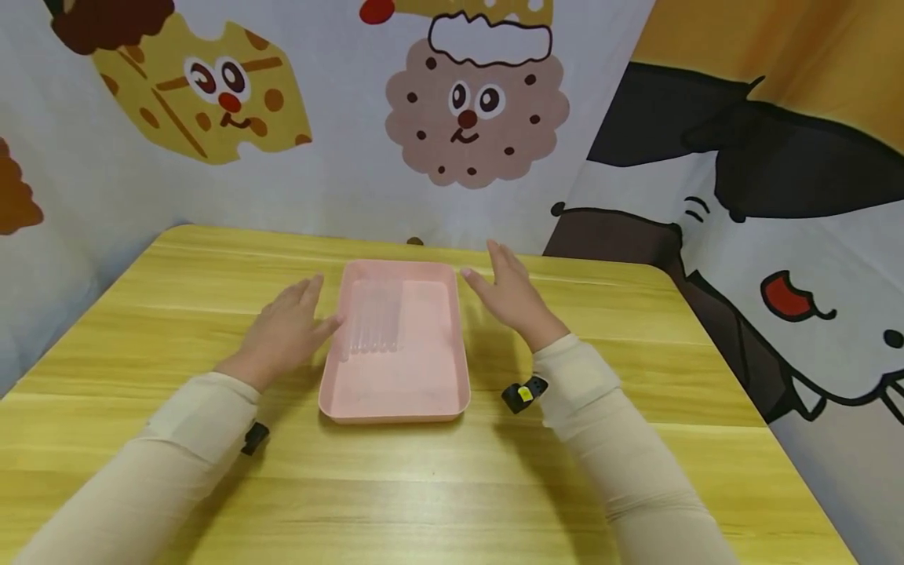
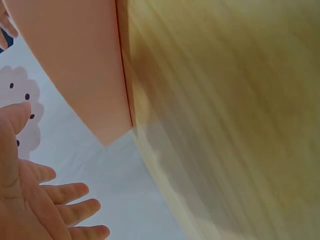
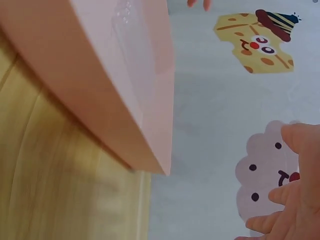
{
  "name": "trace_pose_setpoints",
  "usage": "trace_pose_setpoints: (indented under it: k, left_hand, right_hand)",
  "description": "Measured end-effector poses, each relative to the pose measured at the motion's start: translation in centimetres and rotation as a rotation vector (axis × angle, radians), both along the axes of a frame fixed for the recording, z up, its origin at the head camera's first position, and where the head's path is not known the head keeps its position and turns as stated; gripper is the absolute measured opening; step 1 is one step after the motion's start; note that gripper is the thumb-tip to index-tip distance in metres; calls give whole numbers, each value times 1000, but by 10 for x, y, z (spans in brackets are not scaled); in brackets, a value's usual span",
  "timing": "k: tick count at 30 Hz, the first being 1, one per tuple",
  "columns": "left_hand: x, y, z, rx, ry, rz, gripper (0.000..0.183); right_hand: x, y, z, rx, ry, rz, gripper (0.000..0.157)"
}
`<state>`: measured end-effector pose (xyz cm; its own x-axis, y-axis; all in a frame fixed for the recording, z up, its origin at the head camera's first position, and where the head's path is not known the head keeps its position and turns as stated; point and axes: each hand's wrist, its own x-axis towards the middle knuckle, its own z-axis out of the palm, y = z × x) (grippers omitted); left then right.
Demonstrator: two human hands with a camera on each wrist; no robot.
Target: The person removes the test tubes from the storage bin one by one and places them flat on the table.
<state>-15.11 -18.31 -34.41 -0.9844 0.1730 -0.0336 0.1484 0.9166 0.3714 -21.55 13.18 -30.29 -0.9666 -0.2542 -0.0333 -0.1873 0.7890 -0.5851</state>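
Note:
A shallow pink tray (image 1: 431, 384) lies on the wooden table, its long sides running away from me. Inside it, toward the left, sits a row of several clear, slender tubes with rounded ends (image 1: 374, 318). My left hand (image 1: 282, 333) is beside the tray's left side, fingers extended, the thumb tip overlapping the rim in the head view. To the right of the tray my right hand (image 1: 512, 298) hovers with straight fingers and the thumb spread. Neither hand holds anything. In the right wrist view, the tubes (image 3: 132, 50) show only partly behind the tray wall (image 3: 100, 90).
The yellow wood-grain table (image 1: 395, 494) has rounded far corners. Behind it hangs a white cloth (image 1: 339, 188) printed with cartoon figures, which also covers the left and right sides. A small black device (image 1: 523, 394) is strapped at each wrist.

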Motion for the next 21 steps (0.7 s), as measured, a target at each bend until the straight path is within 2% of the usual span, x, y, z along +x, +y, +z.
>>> trace_pose_setpoints:
  k: [13,21]
  left_hand:
    - [1,5,-9,-23,17,-18,74]
    - [2,6,-11,-28,2,2,72]
  right_hand:
    - [-7,-26,-1,-85,-1,17,76]
    - [-10,-42,1,-179,-21,8,75]
